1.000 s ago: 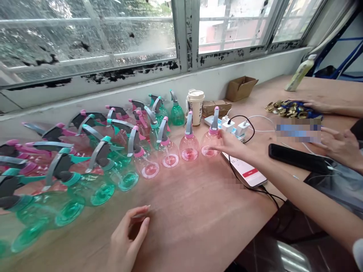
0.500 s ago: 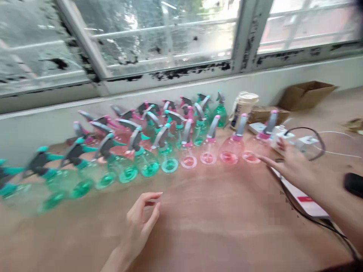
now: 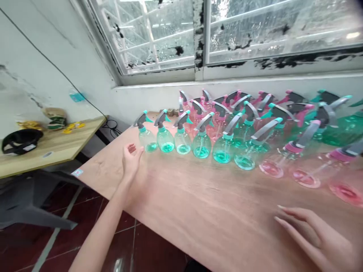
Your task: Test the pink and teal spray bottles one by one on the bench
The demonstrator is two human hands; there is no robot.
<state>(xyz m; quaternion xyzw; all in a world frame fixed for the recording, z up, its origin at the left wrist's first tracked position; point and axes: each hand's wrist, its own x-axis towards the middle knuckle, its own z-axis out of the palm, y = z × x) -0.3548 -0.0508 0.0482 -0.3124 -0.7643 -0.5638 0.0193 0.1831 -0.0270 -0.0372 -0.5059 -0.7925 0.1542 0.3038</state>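
Note:
Several clear spray bottles stand in rows along the window side of the wooden table (image 3: 181, 196). Green ones fill the left of the front row, and pink ones such as this pink spray bottle (image 3: 307, 175) follow on the right. My left hand (image 3: 132, 160) is close beside the leftmost green spray bottle (image 3: 148, 139); its fingers are loosely curled and apart, holding nothing. Whether it touches the bottle I cannot tell. Over the near right of the table, my right hand (image 3: 314, 234) has thumb and fingers apart with nothing between them.
A second table (image 3: 65, 145) on the left carries a black strapped item (image 3: 22, 141) and yellow packets (image 3: 74, 126). Beneath it stands a grey plastic stool (image 3: 42, 200) on red floor tiles. A black cable (image 3: 112, 128) hangs down the wall. The window ledge (image 3: 159, 85) bounds the back.
My view has swung left, bringing the table's left end into sight. My left hand has moved to the leftmost green bottle; my right hand has left the far right pink bottle.

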